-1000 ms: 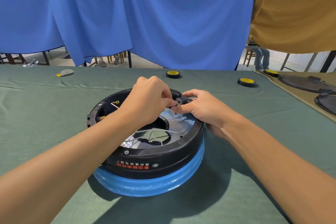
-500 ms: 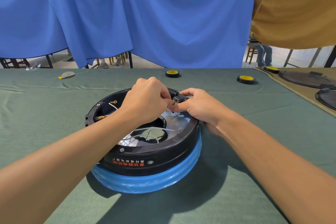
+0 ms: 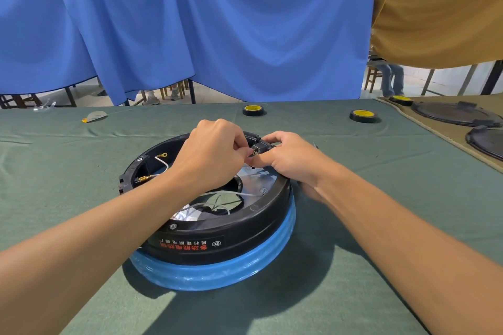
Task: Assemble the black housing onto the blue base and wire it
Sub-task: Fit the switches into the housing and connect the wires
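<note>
Housing (image 3: 217, 236) sits seated on base (image 3: 217, 272), centre frame, on the tabletop (image 3: 68, 171). Risk: a skewed push bends the terminal or the connector (image 3: 258, 148) slips; the loose white wire (image 3: 163, 162) may snag. The connector is at the housing's far rim, pinched between the curled fingers of left hand (image 3: 215, 149) and right hand (image 3: 288, 160).

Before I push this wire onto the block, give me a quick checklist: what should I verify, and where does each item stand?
1. Black housing seated on blue base: ok, level along the near side.
2. Right hand pinching connector block at the far rim: ok.
3. Left hand pinching wire end against the block: ok.
4. Wire end fully seated: cannot tell, fingers hide it.
5. Ring-terminal wire connected: not ok, lies loose inside the housing.
</note>
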{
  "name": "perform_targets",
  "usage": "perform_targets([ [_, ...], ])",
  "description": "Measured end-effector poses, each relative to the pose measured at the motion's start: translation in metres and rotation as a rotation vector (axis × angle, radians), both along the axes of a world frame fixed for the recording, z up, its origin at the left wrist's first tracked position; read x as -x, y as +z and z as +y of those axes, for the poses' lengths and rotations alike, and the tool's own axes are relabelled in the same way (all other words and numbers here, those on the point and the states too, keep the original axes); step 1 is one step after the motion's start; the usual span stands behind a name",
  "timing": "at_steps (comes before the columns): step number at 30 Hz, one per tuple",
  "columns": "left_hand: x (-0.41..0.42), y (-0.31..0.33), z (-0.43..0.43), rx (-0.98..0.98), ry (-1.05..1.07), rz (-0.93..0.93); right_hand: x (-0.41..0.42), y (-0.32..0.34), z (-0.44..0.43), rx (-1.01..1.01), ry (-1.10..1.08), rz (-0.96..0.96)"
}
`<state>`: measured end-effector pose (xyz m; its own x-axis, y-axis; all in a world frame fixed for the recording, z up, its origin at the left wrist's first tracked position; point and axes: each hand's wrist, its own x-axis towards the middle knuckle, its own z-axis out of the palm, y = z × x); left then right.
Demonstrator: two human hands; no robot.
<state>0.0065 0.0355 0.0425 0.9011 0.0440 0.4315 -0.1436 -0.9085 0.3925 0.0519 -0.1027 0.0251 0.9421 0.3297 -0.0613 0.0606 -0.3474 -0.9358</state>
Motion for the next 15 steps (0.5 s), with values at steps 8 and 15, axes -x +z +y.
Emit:
perform_targets([
  [8,0.0006,0.0006,-0.0013,-0.019,0.011,0.01,-0.0007,-0.0004,0.0001,-0.004,0.001,-0.003],
  [15,-0.0007,0.0001,-0.0015,-0.011,-0.011,0.027,0.0004,0.0003,0.0,0.003,-0.004,-0.005],
])
